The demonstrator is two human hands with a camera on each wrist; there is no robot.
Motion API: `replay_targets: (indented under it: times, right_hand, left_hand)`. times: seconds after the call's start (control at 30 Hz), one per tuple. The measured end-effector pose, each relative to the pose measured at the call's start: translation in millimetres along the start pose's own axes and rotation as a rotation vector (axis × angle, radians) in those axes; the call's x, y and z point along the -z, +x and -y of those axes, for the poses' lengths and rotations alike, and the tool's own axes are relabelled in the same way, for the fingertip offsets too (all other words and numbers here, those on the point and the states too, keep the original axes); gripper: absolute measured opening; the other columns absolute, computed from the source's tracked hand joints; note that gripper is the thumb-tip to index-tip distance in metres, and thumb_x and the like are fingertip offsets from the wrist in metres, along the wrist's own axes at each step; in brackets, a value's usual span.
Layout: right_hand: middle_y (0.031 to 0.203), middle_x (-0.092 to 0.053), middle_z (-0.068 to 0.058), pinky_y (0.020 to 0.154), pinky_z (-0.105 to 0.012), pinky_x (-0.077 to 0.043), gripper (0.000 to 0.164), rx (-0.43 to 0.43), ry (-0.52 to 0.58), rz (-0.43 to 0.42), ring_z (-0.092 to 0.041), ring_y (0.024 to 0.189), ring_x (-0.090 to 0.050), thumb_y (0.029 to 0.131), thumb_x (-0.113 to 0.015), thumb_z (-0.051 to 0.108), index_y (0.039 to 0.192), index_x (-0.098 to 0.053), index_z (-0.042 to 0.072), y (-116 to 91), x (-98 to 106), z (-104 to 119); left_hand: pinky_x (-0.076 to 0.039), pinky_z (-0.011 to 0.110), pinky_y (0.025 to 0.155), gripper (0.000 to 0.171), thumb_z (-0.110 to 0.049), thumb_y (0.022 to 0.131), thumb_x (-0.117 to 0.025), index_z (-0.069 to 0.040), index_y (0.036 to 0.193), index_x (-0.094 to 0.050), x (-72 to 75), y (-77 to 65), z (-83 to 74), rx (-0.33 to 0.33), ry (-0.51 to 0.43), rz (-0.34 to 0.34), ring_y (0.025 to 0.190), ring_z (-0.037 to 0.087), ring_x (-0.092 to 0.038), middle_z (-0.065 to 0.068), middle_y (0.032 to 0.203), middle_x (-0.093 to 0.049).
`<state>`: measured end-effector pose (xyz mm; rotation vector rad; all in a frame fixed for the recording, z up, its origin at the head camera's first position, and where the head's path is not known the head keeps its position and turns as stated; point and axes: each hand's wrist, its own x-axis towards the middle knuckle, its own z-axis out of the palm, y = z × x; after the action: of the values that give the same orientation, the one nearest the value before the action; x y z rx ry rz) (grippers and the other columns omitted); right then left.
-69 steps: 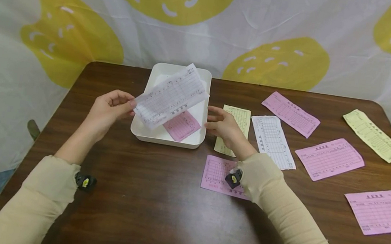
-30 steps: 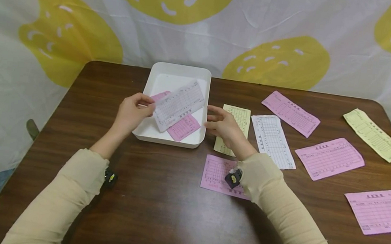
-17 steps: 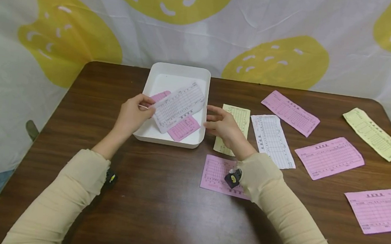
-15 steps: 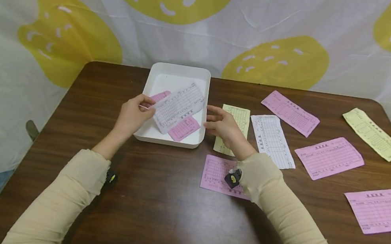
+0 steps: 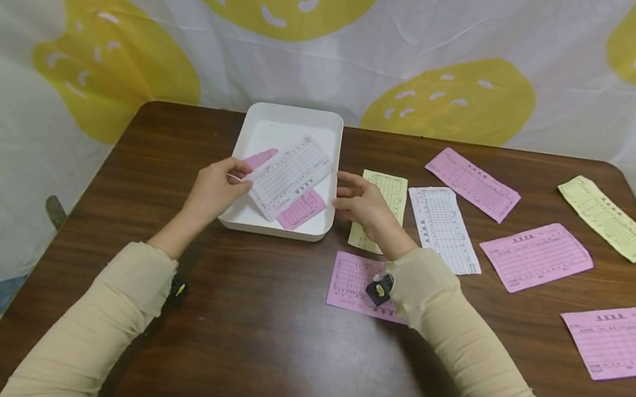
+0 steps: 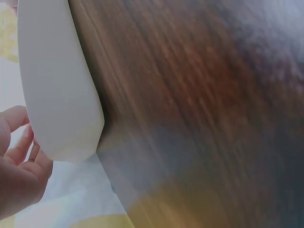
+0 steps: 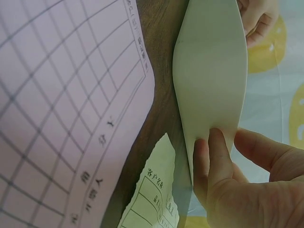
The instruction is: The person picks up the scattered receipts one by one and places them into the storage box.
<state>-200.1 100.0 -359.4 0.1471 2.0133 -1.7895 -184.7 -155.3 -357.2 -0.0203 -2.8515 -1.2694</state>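
Note:
In the head view a white, shallow plastic tray (image 5: 286,115) stands at the back of the table. My left hand (image 5: 216,186) is at its left rim, with thumb and finger at the near corner of a white printed slip (image 5: 291,173), which they pinch. The slip slants inside the tray over pink slips (image 5: 302,208). My right hand (image 5: 369,207) rests its fingertips on the tray's outer right wall (image 7: 211,71), the fingers only slightly bent. In the left wrist view the left hand (image 6: 23,166) shows beside the tray wall (image 6: 59,90); the slip is hidden there.
Right of the tray lie a yellow slip (image 5: 394,190), a white slip (image 5: 445,231) and a pink slip (image 5: 355,283) partly under my right wrist. Further right are several pink slips (image 5: 535,257) and another yellow slip (image 5: 609,219). A patterned curtain (image 5: 320,69) hangs behind the table.
My left hand has come right and lowered the white slip into the tray. Lately the slip has swung slightly, its far end toward the left. My right hand has stayed at the tray wall.

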Motion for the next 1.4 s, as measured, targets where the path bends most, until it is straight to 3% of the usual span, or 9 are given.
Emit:
replay_targets:
  times: [0.33,0.53,0.83,0.93,1.1,1.27,1.4]
  right_hand:
    - [0.14,-0.046,-0.024,0.107,-0.043,-0.041,0.064,-0.007,0.003,0.001,-0.031,0.123,-0.05,0.09,-0.052,-0.008,0.148,-0.032,0.01,-1,0,0]
    - [0.141,-0.045,-0.024,0.107,-0.043,-0.041,0.064,-0.007,0.001,0.0,-0.033,0.125,-0.049,0.09,-0.051,-0.008,0.148,-0.032,0.01,-1,0,0]
    - [0.141,-0.045,-0.024,0.106,-0.043,-0.041,0.064,-0.001,-0.013,-0.004,-0.033,0.125,-0.049,0.09,-0.051,-0.008,0.148,-0.032,0.009,0,1,-1]
    - [0.14,-0.046,-0.025,0.106,-0.042,-0.042,0.064,-0.001,-0.017,-0.007,-0.031,0.123,-0.05,0.09,-0.052,-0.008,0.148,-0.032,0.009,0,0,0]
    - [0.139,-0.046,-0.025,0.106,-0.042,-0.042,0.064,-0.006,-0.025,-0.014,-0.03,0.12,-0.051,0.09,-0.052,-0.009,0.148,-0.033,0.009,0,-1,0]
    - [0.138,-0.047,-0.025,0.105,-0.042,-0.043,0.064,-0.001,-0.044,-0.02,-0.03,0.119,-0.052,0.089,-0.053,-0.008,0.148,-0.033,0.009,0,-2,0]
    - [0.138,-0.047,-0.026,0.104,-0.042,-0.043,0.064,0.008,-0.07,-0.023,-0.03,0.118,-0.052,0.089,-0.053,-0.008,0.148,-0.033,0.008,0,-2,0]
  left_hand:
    - [-0.05,0.044,0.091,0.03,-0.007,0.088,-0.059,0.005,0.115,-0.062,5.2,-1.6,-0.4,-0.012,0.026,0.017,0.104,0.035,-0.065,0.024,0.112,-0.067]
    - [-0.05,0.044,0.09,0.029,-0.006,0.087,-0.06,0.006,0.114,-0.063,12.1,-1.2,1.4,-0.035,0.022,-0.02,0.101,0.036,-0.066,0.025,0.109,-0.067]
    - [-0.05,0.046,0.091,0.035,-0.007,0.087,-0.061,0.006,0.12,-0.058,28.8,0.4,11.1,0.02,0.0,-0.086,0.104,0.038,-0.064,0.026,0.115,-0.064]
    - [-0.048,0.048,0.094,0.041,-0.01,0.088,-0.061,0.006,0.126,-0.054,33.5,0.3,16.5,0.061,0.008,-0.066,0.109,0.04,-0.061,0.028,0.12,-0.061]
    - [-0.043,0.049,0.1,0.051,-0.017,0.089,-0.061,0.005,0.133,-0.048,36.5,0.8,22.2,0.114,0.047,0.026,0.118,0.04,-0.056,0.028,0.127,-0.058]
    - [-0.037,0.049,0.106,0.05,-0.019,0.09,-0.06,0.004,0.133,-0.049,35.2,2.4,22.2,0.129,0.064,0.077,0.125,0.039,-0.05,0.025,0.127,-0.059]
    - [-0.04,0.048,0.104,0.048,-0.017,0.09,-0.061,0.003,0.133,-0.051,32.4,3.7,20.9,0.132,0.075,0.092,0.124,0.038,-0.052,0.025,0.125,-0.061]
